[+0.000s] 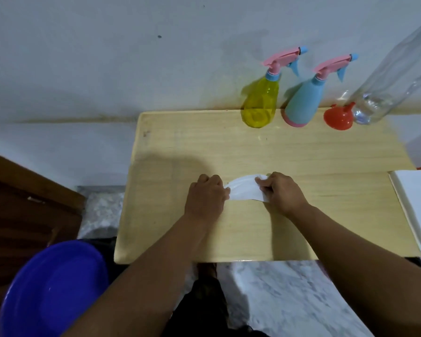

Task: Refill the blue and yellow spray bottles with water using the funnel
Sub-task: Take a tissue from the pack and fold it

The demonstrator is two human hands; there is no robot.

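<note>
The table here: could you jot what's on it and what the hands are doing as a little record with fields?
surface: wooden table against a wall
back edge, left to right: yellow spray bottle, blue spray bottle, red funnel, clear plastic bottle
spray heads: on both bottles
funnel: lying on the table, not in any bottle
left hand: holds the left end of a white cloth
right hand: pinches its right end
right edge: white tray
floor, lower left: blue basin
</note>
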